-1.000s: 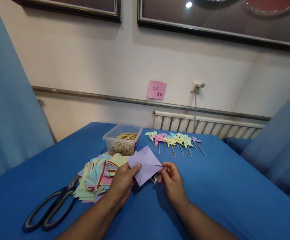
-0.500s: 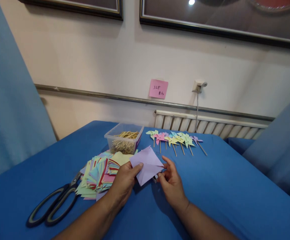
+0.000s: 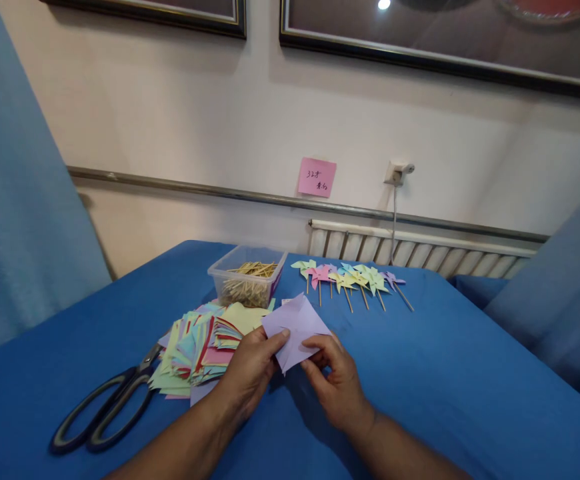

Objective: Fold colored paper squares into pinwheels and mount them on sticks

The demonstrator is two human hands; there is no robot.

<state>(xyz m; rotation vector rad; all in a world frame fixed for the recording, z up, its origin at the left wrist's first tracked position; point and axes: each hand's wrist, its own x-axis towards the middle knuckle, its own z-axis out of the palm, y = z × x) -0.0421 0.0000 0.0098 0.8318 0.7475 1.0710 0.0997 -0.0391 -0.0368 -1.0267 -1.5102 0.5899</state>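
Observation:
A purple square of paper (image 3: 297, 323) with slits running in from its corners is held up above the table, turned like a diamond. My left hand (image 3: 253, 363) grips its left side, thumb on top and fingers beneath. On the right side, my right hand (image 3: 337, 380) is closed on the paper, index finger over its face and thumb below the lower right edge. Left of my hands lies a fanned pile of coloured paper squares (image 3: 197, 350). Dark-handled scissors (image 3: 115, 403) rest beside the pile, their blade tips hidden under it.
A clear plastic box (image 3: 245, 260) of short wooden sticks (image 3: 250, 290) stands behind the pile. Several finished paper pinwheels (image 3: 343, 280) on sticks lie at the back right of the blue-covered table (image 3: 445, 387). A radiator (image 3: 420, 253) and wall are beyond; blue curtains (image 3: 20, 167) hang at both sides.
My right hand has moved left and in over the paper; its fingers, near the right corner before, now grip the right side. My left hand keeps its hold.

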